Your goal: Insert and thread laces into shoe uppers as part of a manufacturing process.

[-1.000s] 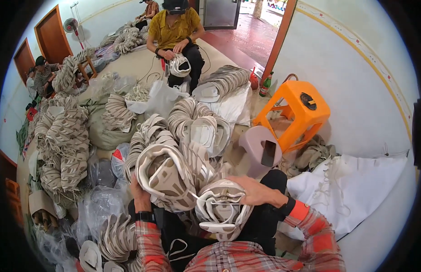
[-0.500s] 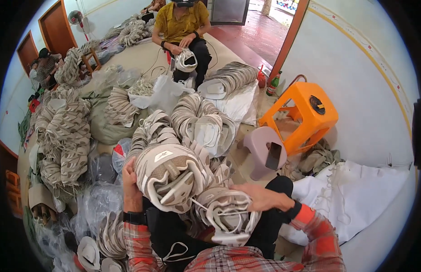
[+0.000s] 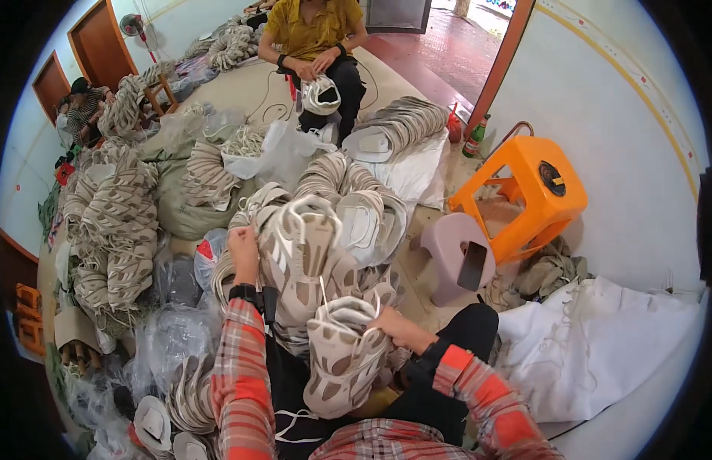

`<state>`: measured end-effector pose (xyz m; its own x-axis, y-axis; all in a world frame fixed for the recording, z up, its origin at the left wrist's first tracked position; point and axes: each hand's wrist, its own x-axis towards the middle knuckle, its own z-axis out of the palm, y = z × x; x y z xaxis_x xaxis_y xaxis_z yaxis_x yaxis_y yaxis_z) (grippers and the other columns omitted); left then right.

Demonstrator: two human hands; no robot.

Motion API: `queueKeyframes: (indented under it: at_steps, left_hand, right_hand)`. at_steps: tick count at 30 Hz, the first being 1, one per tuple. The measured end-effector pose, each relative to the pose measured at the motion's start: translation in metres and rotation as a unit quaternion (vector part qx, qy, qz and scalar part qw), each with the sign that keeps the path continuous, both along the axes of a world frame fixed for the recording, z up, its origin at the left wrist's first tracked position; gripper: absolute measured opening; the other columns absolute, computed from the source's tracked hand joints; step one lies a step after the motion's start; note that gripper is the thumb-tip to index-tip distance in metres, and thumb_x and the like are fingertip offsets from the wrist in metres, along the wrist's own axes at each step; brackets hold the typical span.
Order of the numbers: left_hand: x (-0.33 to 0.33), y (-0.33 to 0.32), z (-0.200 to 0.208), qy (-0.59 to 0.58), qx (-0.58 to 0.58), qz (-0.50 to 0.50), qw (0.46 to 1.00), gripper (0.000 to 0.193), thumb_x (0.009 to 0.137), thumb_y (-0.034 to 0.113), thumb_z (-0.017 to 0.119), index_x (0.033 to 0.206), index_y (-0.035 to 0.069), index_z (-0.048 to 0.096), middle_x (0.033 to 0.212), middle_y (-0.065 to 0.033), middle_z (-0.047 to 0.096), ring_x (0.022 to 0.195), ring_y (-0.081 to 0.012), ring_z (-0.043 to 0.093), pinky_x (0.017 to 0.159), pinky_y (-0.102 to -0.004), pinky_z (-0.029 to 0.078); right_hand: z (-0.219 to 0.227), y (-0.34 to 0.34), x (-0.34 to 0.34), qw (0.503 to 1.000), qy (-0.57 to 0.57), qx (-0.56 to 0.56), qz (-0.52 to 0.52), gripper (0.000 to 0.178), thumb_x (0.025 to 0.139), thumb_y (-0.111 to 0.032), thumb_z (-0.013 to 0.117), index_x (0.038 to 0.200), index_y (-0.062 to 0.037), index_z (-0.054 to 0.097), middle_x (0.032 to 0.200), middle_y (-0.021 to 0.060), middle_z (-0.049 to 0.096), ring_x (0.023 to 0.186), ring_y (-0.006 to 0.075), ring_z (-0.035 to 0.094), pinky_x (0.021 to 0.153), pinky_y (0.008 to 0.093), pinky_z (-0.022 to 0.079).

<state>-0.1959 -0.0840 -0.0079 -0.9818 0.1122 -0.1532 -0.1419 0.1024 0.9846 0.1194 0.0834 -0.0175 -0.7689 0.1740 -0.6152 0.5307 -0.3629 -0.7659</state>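
1. Right hand (image 3: 398, 327): fingers closed on the rim of the near shoe (image 3: 343, 366), just in front of the second shoe (image 3: 296, 257).
2. Left hand (image 3: 244, 249): partly curled at the second shoe's left side; cannot tell whether it grips.
3. Purple stool (image 3: 445, 249), phone (image 3: 472, 266) on top.

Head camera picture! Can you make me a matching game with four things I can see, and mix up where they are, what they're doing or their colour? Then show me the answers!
Things:
1. phone
2. wearer's right hand
3. bottle
4. fan

Match with:
A. mostly green
B. at the upper left of the picture
C. lying on a purple stool
D. holding the edge of a beige shoe

Right pairs:
1-C
2-D
3-A
4-B
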Motion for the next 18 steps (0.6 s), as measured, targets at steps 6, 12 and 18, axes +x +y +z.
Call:
queueKeyframes:
  at_steps: [6, 12, 18]
  left_hand:
    - [0.151, -0.016, 0.003, 0.202, -0.153, -0.015, 0.967, 0.016, 0.082, 0.013, 0.058, 0.086, 0.0, 0.05, 0.073, -0.0053, 0.051, 0.067, -0.0153, 0.049, 0.064, -0.0294, 0.042]
    - [0.226, -0.051, -0.081, -0.234, -0.134, -0.245, 0.931, 0.037, 0.082, 0.033, 0.057, 0.1, 0.001, 0.056, 0.084, -0.0042, 0.056, 0.075, -0.0144, 0.05, 0.07, -0.0263, 0.041]
    - [0.25, -0.035, -0.114, -0.356, 0.188, -0.209, 0.891, 0.044, 0.086, 0.04, 0.055, 0.108, 0.002, 0.056, 0.098, -0.0075, 0.058, 0.089, -0.0153, 0.052, 0.078, -0.0265, 0.041]
  right_hand:
    - [0.011, 0.045, 0.012, 0.996, 0.025, -0.079, -0.027, 0.039, 0.067, 0.0, 0.062, 0.105, 0.0061, 0.059, 0.091, 0.0111, 0.063, 0.074, 0.019, 0.062, 0.064, 0.0323, 0.051]
    - [-0.019, 0.077, 0.001, 0.971, 0.021, -0.239, 0.004, 0.031, 0.081, -0.013, 0.06, 0.107, 0.0027, 0.059, 0.1, 0.0111, 0.064, 0.084, 0.0178, 0.063, 0.079, 0.035, 0.052]
    - [0.005, 0.072, 0.023, 0.967, 0.157, -0.202, 0.015, 0.034, 0.087, -0.016, 0.057, 0.118, -0.0039, 0.053, 0.111, 0.0069, 0.059, 0.096, 0.0144, 0.058, 0.084, 0.0296, 0.048]
